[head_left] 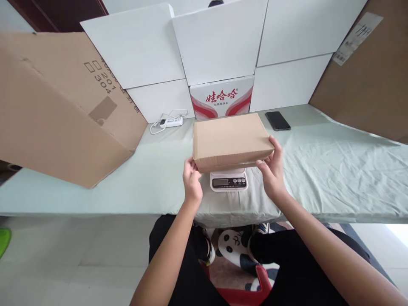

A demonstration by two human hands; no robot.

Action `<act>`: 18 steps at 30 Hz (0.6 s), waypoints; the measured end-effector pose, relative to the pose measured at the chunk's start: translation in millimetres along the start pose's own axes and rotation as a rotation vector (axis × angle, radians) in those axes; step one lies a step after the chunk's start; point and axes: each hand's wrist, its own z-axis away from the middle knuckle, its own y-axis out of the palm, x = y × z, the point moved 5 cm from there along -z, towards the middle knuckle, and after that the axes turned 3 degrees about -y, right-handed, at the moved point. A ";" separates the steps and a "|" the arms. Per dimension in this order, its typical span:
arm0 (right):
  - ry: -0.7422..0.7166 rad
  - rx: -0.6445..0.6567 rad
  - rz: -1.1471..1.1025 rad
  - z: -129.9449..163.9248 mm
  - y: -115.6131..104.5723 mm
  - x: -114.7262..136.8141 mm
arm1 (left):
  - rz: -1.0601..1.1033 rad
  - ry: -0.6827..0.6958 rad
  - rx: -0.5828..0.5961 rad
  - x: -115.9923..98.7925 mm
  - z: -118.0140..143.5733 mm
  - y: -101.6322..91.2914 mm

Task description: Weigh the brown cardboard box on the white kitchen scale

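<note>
A closed brown cardboard box point(231, 138) rests flat over a small white digital scale point(228, 182), whose display and buttons show below the box's front edge. My left hand point(191, 178) grips the box's front left corner. My right hand point(270, 168) holds its front right corner, fingers curled up along the side. The scale sits on a table covered with a pale green cloth point(334, 170).
A large brown carton point(57, 114) leans on the table's left. White cartons point(219, 46) and a red-printed one point(222, 98) stand behind. A black phone point(277, 120) and a white charger with cable point(168, 122) lie at the back. Another brown board point(372, 72) stands right.
</note>
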 end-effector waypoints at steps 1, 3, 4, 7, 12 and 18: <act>0.003 -0.011 0.000 3.7 1.3 -0.3 | -0.003 0.005 0.005 0.9 0.9 -2.8; 0.016 -0.027 0.010 9.6 2.6 -2.9 | -0.022 0.008 0.017 3.8 2.3 -7.1; 0.019 -0.029 0.013 10.9 2.9 -4.7 | -0.031 0.007 0.023 5.7 2.6 -8.5; 0.010 0.000 0.005 8.0 3.6 -9.6 | -0.038 0.007 0.038 11.0 2.3 -10.9; 0.038 0.027 0.015 -0.6 4.3 -13.9 | -0.016 0.002 0.047 14.4 -2.8 -11.5; 0.056 0.024 0.036 4.9 5.4 -12.7 | -0.062 -0.014 0.061 16.6 -8.0 -12.3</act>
